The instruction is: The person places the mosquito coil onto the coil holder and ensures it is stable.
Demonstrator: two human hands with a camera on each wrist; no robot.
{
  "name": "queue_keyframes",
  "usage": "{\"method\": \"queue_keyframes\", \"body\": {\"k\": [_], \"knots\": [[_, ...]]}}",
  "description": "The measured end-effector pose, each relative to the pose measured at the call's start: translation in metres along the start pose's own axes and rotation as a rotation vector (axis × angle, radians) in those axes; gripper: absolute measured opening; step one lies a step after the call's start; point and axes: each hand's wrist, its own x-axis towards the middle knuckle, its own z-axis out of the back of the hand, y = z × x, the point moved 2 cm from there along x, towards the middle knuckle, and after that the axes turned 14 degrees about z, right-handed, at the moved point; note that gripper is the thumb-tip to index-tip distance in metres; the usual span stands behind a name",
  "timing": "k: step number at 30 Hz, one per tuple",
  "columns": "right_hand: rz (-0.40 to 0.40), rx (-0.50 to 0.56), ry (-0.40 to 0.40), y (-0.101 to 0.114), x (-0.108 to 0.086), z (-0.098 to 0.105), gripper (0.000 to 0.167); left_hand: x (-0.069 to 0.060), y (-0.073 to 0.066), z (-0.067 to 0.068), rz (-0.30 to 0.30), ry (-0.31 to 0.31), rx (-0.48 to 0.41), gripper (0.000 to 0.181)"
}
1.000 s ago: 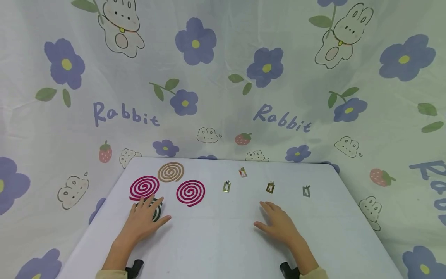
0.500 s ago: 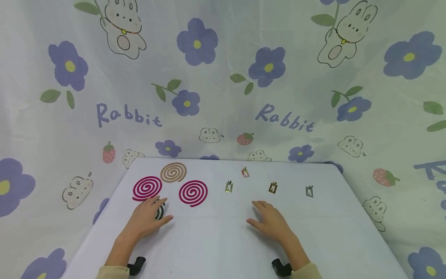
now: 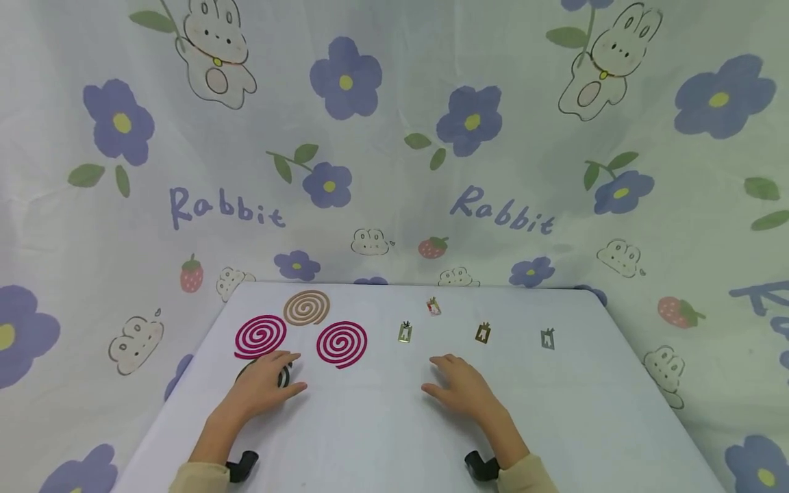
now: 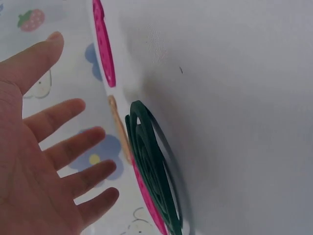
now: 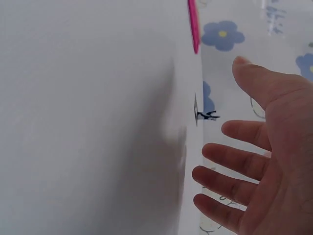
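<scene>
My left hand [image 3: 261,385] hovers with spread fingers over a dark green mosquito coil [image 4: 149,164], hiding much of it in the head view; the left wrist view shows a gap between them. Beyond it lie two magenta mosquito coils, one at the left [image 3: 261,336] and one nearer the middle [image 3: 342,344], with a tan mosquito coil [image 3: 307,307] behind. My right hand [image 3: 461,389] hangs over the white table, fingers extended and holding nothing. Ahead of it are small metal coil stands: a pale gold one [image 3: 405,333], a bronze one [image 3: 483,333] and a silver one [image 3: 548,339].
Farther back on the white table [image 3: 382,438] lies a small red-and-gold metal stand [image 3: 434,307]. A curtain [image 3: 394,157] printed with rabbits and flowers hangs behind the table's far edge. Each wrist wears a black device.
My right hand has moved left, toward the middle of the table. My left hand has shifted slightly, and more of the green coil's left edge shows. The coils and stands stay where they lay.
</scene>
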Motion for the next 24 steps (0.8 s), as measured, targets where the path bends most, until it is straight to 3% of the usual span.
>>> {"method": "queue_keyframes", "body": {"k": [6, 24], "knots": [[-0.003, 0.054, 0.006, 0.006, 0.008, -0.003, 0.056, 0.005, 0.002, -0.001, 0.007, 0.033, -0.032, 0.061], [-0.014, 0.189, -0.027, 0.025, 0.039, -0.012, 0.052, 0.026, 0.005, -0.004, 0.005, 0.140, -0.239, 0.060]]}}
